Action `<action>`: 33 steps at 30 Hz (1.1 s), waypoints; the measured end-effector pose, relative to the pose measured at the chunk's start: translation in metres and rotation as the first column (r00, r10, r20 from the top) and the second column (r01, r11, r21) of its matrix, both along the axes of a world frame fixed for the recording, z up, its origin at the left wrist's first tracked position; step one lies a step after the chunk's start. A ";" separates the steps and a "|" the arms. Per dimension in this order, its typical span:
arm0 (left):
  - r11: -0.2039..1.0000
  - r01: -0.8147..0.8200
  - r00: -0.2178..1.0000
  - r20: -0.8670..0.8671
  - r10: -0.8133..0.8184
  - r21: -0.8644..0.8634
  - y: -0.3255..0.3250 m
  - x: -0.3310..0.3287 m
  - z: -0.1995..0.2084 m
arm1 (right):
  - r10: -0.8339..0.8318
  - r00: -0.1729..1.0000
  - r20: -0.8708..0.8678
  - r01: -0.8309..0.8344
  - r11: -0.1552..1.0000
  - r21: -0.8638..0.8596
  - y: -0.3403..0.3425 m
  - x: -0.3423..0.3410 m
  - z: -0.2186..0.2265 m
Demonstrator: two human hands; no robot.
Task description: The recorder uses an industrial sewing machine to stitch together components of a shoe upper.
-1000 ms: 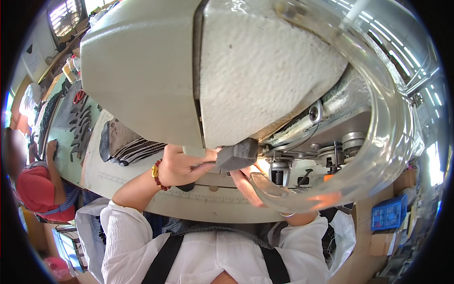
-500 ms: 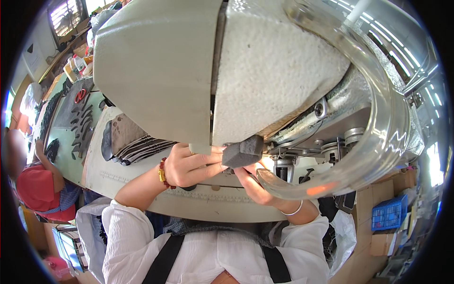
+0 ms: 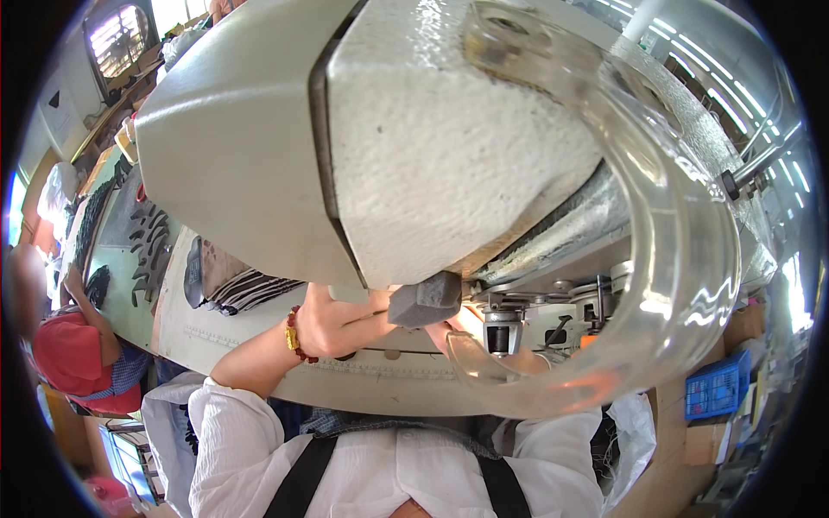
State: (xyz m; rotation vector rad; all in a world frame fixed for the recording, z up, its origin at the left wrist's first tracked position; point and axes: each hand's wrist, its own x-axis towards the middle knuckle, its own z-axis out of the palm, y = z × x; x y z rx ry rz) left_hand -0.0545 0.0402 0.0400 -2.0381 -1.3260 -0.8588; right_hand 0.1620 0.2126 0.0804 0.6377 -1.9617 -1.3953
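Left hand [image 3: 332, 324] comes in from lower left with a beaded bracelet [image 3: 292, 333] on the wrist, fingers closed on the left end of a small grey piece [image 3: 425, 300]. The piece sits just under the big white machine head [image 3: 371, 147], right beside the needle area [image 3: 503, 332] of the sewing machine. Right hand [image 3: 449, 328] is mostly hidden behind the clear curved guard [image 3: 682, 259]; only fingers show, touching the grey piece from below. Cannot tell if that hand is closed on it or just resting against it. Pale surface [image 3: 259, 345] under both hands, with a row of stitching marks along it. A stack of dark flat cut pieces [image 3: 237, 281] lies on the surface to the left, apart from the hands. Another person in a red cap [image 3: 73, 354] sits at far left. Blue crate [image 3: 717, 388] at right.
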 end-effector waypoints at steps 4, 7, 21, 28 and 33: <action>0.992 0.015 0.936 0.350 0.029 -0.123 0.007 -0.013 -0.052 | 0.224 0.972 0.070 -0.056 0.510 -0.858 -0.006 0.006 0.002; 0.989 -0.038 0.849 0.516 0.109 -0.146 0.012 -0.013 -0.074 | 0.234 0.970 0.071 -0.054 0.490 -0.870 -0.011 0.009 0.002; 0.963 0.001 0.636 0.744 0.208 -0.270 0.015 -0.047 -0.168 | 0.170 0.984 0.060 -0.028 0.470 -0.882 -0.013 0.013 -0.005; 0.968 -0.195 0.864 0.439 0.245 -0.157 0.012 -0.059 -0.147 | 0.101 0.993 0.055 -0.004 0.505 -0.863 -0.011 0.013 -0.006; 0.933 -0.331 0.912 -0.205 0.354 0.141 0.014 -0.048 -0.102 | -0.006 0.999 0.035 0.033 0.575 -0.818 -0.002 0.004 -0.012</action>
